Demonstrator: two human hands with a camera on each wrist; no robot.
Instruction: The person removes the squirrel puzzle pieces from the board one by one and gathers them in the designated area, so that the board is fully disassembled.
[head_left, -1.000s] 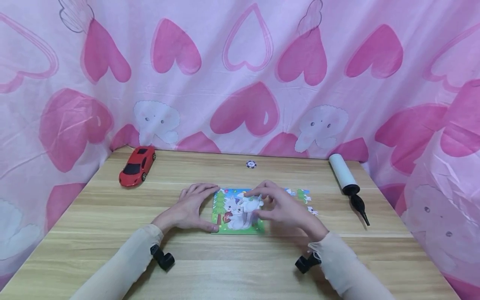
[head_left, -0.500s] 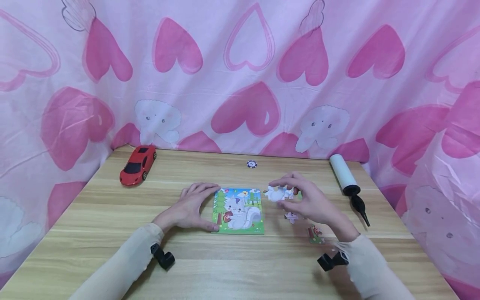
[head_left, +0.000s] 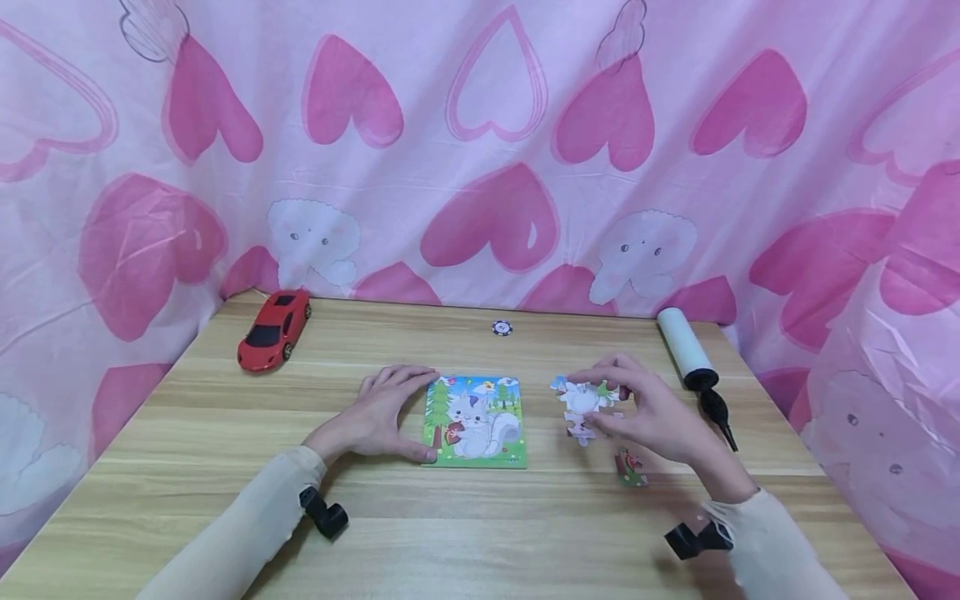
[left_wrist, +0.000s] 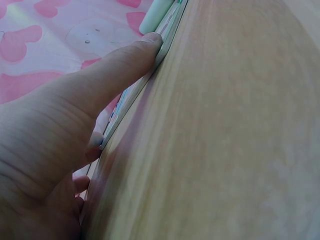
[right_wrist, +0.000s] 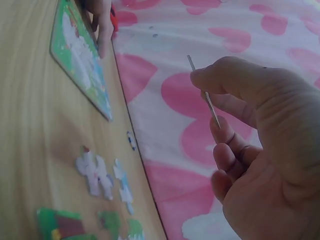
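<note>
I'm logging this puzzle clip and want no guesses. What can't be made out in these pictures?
- Picture on the piece the right hand pinches: right wrist view shows it edge-on; head view, fingers cover part.
- Puzzle board left edge: head view, left hand covers it; left wrist view is blurred.
- Chip markings: too small in head view.

Bright, even, soft-shadowed light fills the head view; both wrist views are hazy and blurred.

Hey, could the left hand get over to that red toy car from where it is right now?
Probably yes. The left hand rests on the puzzle board's left edge, and only bare table lies between it and the red toy car at the far left.
</note>
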